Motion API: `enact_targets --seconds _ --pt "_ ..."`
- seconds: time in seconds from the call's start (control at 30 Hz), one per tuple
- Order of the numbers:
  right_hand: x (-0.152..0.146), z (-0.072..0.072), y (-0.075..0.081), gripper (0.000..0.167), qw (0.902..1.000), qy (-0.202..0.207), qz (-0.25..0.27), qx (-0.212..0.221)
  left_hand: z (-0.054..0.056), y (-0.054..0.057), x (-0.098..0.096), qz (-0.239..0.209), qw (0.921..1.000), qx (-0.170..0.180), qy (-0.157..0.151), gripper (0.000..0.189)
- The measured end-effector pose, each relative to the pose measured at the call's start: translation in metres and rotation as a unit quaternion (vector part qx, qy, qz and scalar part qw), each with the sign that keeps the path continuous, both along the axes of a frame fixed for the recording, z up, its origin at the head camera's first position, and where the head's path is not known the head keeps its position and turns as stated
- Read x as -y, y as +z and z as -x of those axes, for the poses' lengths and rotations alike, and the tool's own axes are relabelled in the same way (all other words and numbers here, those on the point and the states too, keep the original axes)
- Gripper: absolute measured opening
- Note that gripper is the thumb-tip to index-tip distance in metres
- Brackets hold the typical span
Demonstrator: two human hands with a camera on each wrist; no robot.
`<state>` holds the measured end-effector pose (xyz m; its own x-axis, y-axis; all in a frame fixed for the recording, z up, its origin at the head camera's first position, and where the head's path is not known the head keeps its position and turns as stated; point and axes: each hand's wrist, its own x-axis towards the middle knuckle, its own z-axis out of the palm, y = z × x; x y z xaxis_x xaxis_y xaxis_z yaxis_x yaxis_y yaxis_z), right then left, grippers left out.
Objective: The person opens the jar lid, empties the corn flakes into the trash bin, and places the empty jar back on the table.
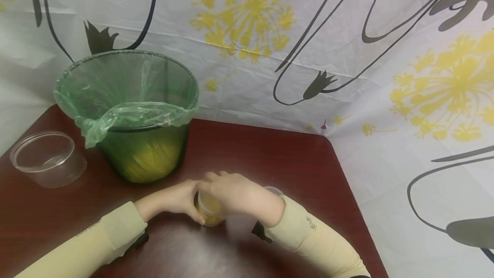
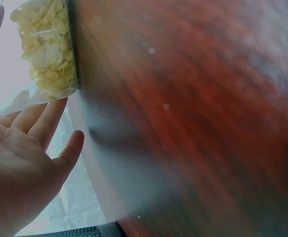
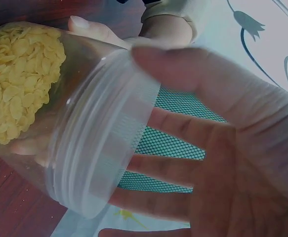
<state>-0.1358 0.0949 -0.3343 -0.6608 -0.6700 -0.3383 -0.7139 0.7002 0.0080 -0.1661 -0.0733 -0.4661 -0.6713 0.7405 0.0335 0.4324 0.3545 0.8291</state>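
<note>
A clear plastic jar [image 1: 209, 211] of yellow flakes [image 3: 22, 81] is between both hands, close over the table in the head view. My left hand [image 1: 175, 198] curves round the jar's body, its thumb on the near side. In the left wrist view the left fingers [image 2: 47, 121] reach behind the jar. From above, my right hand [image 1: 237, 194] grips the jar's translucent screw lid [image 3: 104, 133]. The right thumb and spread fingers lie around the lid's rim in the right wrist view. The flakes fill only part of the jar.
A mesh bin [image 1: 148, 153] lined with a green bag [image 1: 115, 117] stands behind the left hand. An uncovered clear tub [image 1: 50, 162] is at far left. Another clear rim [image 1: 274, 190] shows behind the right wrist. Patterned cloth [image 1: 247, 85] hangs behind the dark red table [image 1: 270, 153].
</note>
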Motion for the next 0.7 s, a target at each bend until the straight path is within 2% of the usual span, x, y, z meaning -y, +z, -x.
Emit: enact_targets --seconds 0.17,0.33,0.43,0.7 --pt "0.0037 0.0006 -0.0032 0.073 0.9992 -0.025 -0.009 -0.030 0.0003 -0.0002 0.0002 0.005 1.0000 -0.003 0.002 0.074" --pt "0.0081 0.0013 -0.0042 0.076 0.9943 -0.072 -0.046 -0.064 0.0001 -0.0006 -0.0006 -0.009 0.9998 0.020 -0.001 0.070" --pt "0.0088 0.0013 -0.0045 0.079 0.9920 -0.089 -0.058 -0.068 -0.0004 -0.0001 -0.0005 -0.016 0.9990 0.041 -0.003 0.068" --pt "0.0081 0.0004 -0.0064 0.083 0.9910 -0.103 -0.057 -0.064 -0.0008 0.0015 -0.0006 -0.006 0.9997 0.024 0.002 0.074"
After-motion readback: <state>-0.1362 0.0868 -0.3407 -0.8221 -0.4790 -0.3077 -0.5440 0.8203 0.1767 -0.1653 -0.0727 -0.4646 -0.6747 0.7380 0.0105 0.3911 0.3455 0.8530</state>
